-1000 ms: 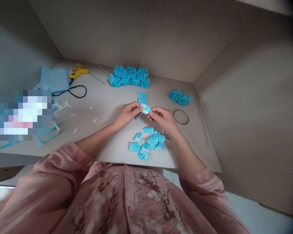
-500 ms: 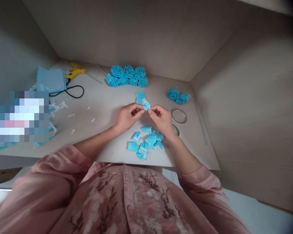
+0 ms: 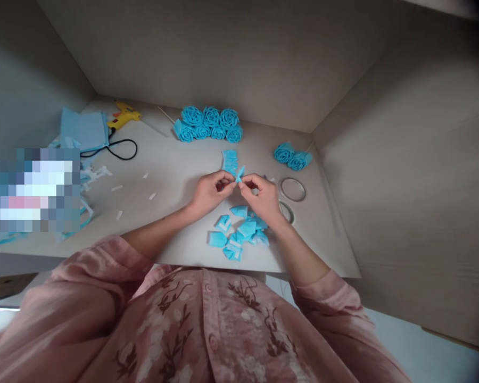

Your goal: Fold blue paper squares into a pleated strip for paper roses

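Observation:
A small piece of blue crepe-like material is pinched between the fingertips of both hands, folded to a narrow point at its top. My left hand grips its left side, thumb against forefinger. On the other side my right hand is closed on it in the same way. Just behind the fingers lies a blue piece with a crinkled face. In front of the hands spreads a pile of folded blue pieces, some bearing white strips.
Blue rosettes stand in two rows at the back; two more rosettes lie right, near tape rolls. Far left are a yellow glue gun, its black cord and a blue sheet stack. Grey walls enclose the table.
The blue piece between my fingers has turned and folded from a flatter shape with a white strip showing into a narrow upright point. My right hand has shifted slightly left.

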A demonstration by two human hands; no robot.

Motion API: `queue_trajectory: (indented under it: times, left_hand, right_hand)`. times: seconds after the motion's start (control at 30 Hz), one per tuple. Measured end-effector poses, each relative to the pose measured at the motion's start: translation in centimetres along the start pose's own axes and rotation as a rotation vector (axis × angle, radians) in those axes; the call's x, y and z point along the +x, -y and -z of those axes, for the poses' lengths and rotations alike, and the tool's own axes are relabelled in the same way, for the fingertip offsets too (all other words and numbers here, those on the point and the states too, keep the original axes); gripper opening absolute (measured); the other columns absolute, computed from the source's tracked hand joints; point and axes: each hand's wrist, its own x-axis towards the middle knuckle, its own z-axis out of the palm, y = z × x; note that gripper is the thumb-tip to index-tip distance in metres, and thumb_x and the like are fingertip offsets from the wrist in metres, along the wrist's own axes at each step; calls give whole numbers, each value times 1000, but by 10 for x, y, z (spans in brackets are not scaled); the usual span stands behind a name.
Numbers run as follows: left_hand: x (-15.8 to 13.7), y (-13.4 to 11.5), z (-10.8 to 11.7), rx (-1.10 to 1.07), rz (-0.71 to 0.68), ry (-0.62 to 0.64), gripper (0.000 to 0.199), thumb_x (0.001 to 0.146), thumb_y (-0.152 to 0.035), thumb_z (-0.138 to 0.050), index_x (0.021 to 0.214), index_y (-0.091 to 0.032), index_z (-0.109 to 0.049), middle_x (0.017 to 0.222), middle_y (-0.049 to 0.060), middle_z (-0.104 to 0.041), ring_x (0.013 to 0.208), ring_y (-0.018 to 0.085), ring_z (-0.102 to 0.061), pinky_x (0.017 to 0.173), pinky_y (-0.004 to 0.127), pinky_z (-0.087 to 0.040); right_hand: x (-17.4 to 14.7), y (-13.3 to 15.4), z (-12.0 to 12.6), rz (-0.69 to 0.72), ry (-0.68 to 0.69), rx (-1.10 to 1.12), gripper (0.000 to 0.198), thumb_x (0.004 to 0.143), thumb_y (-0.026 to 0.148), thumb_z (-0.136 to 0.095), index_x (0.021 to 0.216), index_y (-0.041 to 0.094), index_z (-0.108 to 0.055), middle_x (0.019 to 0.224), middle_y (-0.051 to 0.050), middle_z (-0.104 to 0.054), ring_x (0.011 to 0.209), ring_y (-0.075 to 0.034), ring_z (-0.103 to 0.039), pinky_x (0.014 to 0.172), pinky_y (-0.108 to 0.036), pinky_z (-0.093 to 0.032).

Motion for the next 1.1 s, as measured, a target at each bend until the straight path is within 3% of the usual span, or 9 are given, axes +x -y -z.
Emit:
queue_trajectory:
  times: [0.47,0.67,0.83,0.97,1.03,1.1]
  left_hand:
    - [1,3,0,-18,9,5,14,84,-27,-59,81,-16,-67,65,-2,-58,60,9,-48,58,21,-38]
    - [1,1,1,-89,41,21,17,84,-33,-61,82,-17,-66,67,-2,-57,62,10,-47,59,22,-38]
    - [1,-4,6,-205,48,60,33,91,-47,-54,82,-17,-64,69,0,-59,63,11,-51,61,24,-40]
    - [5,-1,6,-347,182,31,31,88,-48,-62,97,-19,-56,68,-2,-59,57,9,-50,53,21,-37]
    - [7,0,6,-424,278,73,38,84,-47,-68,106,-20,-53,68,-4,-59,54,8,-50,50,20,-36]
    - [7,-2,6,-475,327,138,40,81,-47,-71,105,-19,-55,69,-4,-59,54,8,-51,49,20,-36]
  right_hand:
    - [0,1,0,-92,16,51,15,83,33,-60,78,20,-65,70,1,-66,64,-13,-57,64,-25,-45]
    - [3,1,2,-173,55,168,20,82,40,-61,77,20,-63,68,1,-62,60,-11,-51,61,-25,-42]
    - [4,-8,2,-238,56,275,21,83,42,-63,79,21,-64,69,1,-62,64,-12,-54,64,-26,-45]
    - [3,-12,2,-261,55,372,20,84,41,-64,83,21,-65,76,0,-68,69,-13,-60,71,-27,-48]
    - [3,-10,2,-267,66,388,20,84,40,-65,83,21,-65,77,0,-69,69,-13,-60,72,-28,-49]
    - [3,-8,2,-269,85,381,20,83,40,-66,81,20,-64,75,0,-68,68,-13,-59,71,-27,-48]
